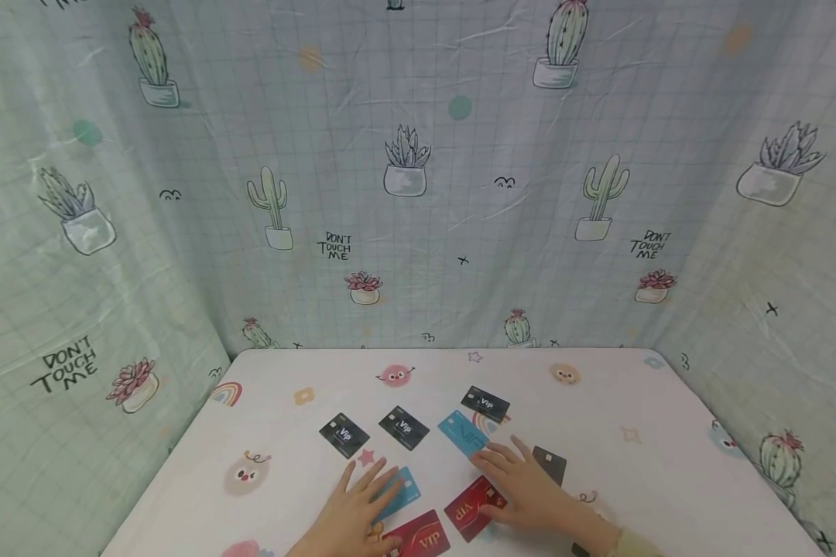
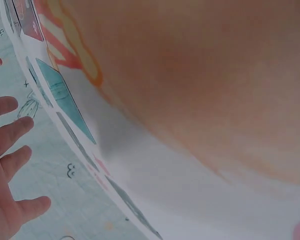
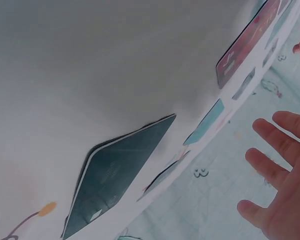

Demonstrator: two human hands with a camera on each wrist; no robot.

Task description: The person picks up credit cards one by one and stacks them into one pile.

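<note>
My left hand (image 1: 351, 514) is spread out with its fingers apart. Its fingers lie over part of a light blue card (image 1: 406, 489), and its thumb reaches over the corner of a red VIP card (image 1: 423, 536). My right hand (image 1: 529, 491) is also spread, its fingertips at the lower edge of another blue VIP card (image 1: 463, 432). The right thumb overlaps a second red VIP card (image 1: 470, 510). Beside the right hand lies a dark card (image 3: 120, 175), partly hidden in the head view. Whether the fingers touch the cards is hard to tell.
Farther back on the white table (image 1: 265, 418) lie black VIP cards: one at left (image 1: 344, 435), a middle card (image 1: 404, 428) and a right card (image 1: 485, 403). A dark card edge (image 1: 580, 550) shows by the right wrist. A cactus-print curtain (image 1: 418, 216) encloses the back and sides.
</note>
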